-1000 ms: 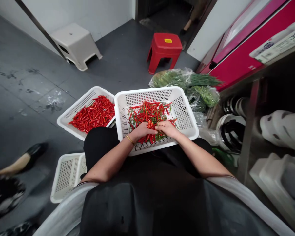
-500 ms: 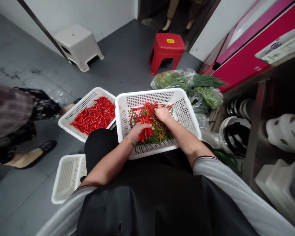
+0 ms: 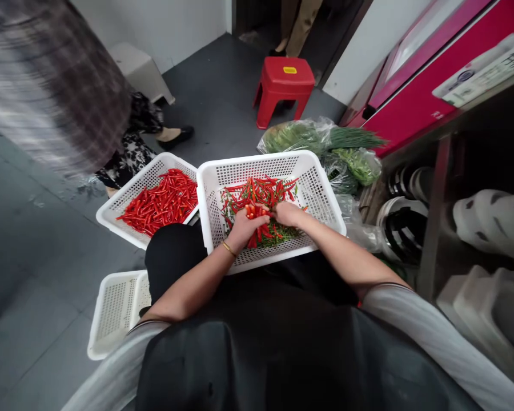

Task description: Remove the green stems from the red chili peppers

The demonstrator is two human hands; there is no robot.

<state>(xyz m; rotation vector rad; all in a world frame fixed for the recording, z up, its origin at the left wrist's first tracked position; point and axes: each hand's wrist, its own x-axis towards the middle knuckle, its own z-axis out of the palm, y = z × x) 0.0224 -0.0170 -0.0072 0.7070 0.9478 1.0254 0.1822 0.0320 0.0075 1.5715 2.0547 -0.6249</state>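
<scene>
A white perforated basket (image 3: 257, 162) rests across my lap, with red chili peppers (image 3: 278, 188) and a litter of green stems (image 3: 278, 237) inside. My left hand (image 3: 242, 227) is closed around a bunch of red chilies (image 3: 257, 213) in the middle of the basket. Close against that bunch is my right hand (image 3: 288, 214), its fingers pinched together at the chilies' stem side; what exactly sits between the fingertips is too small to make out. To the left, a second white basket (image 3: 111, 214) holds a heap of red chilies without visible stems (image 3: 163, 200).
Another white basket (image 3: 95, 319) stands on the floor at lower left. A person in a checked garment (image 3: 81, 74) is beside the chili basket. Bagged green vegetables (image 3: 295, 137), a red stool (image 3: 285, 80) and a grey stool (image 3: 141, 74) lie ahead. Shelves with stacked containers (image 3: 492, 222) line the right.
My right hand has come from the far chilies back to the bunch in my left hand. The person on the left has walked forward, now partly covering the grey stool.
</scene>
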